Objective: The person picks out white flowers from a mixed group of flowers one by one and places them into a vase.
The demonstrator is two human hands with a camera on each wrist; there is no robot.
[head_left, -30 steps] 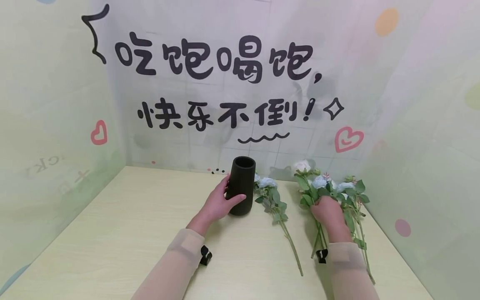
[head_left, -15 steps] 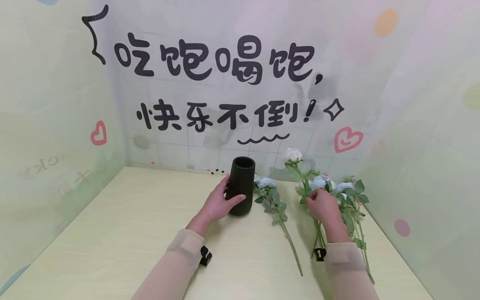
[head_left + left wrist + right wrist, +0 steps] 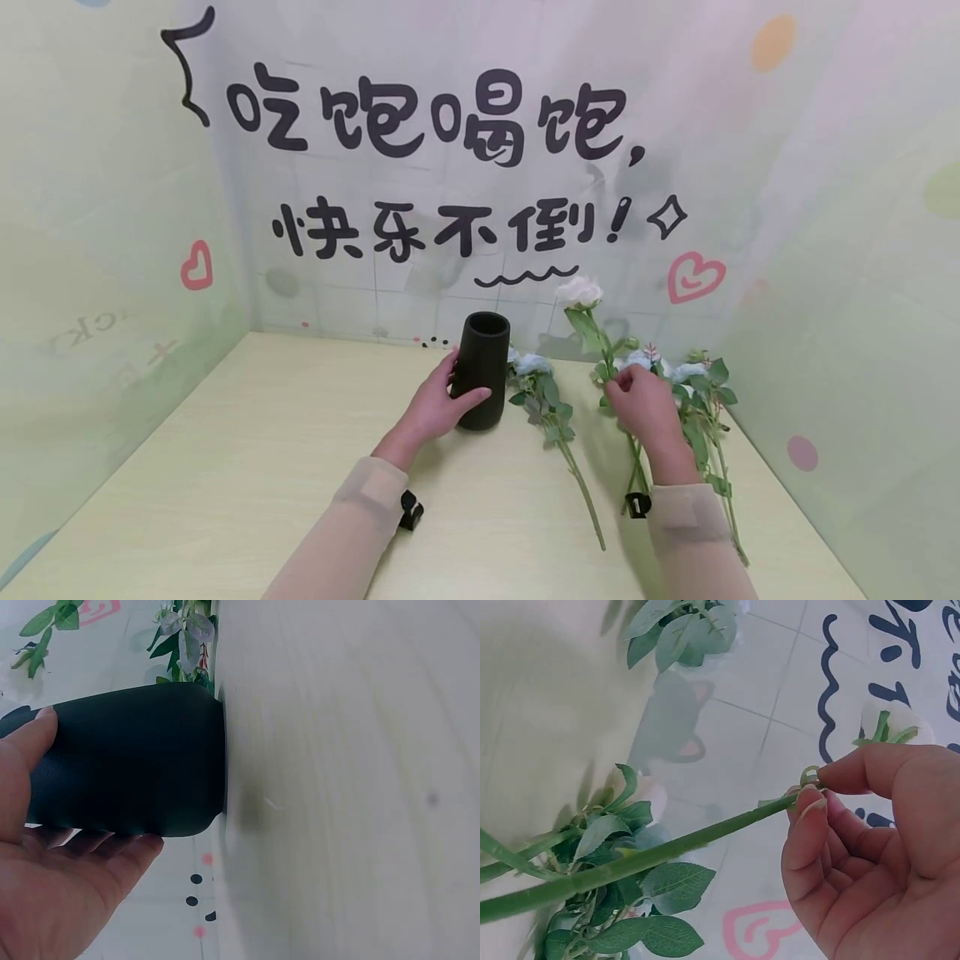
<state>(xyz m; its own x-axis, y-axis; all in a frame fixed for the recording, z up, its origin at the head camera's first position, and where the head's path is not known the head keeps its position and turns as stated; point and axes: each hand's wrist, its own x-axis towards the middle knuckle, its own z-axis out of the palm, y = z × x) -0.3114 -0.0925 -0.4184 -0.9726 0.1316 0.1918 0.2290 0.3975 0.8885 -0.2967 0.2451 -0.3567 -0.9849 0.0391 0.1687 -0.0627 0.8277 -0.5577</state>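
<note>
We seem only beginning: left hand grips the flowerless black vase, right hand pinches the white rose.

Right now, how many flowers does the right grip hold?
1 visible: the white flower, its stem pinched in the right grip, bloom right of the black vase. Another may be hidden.
</note>
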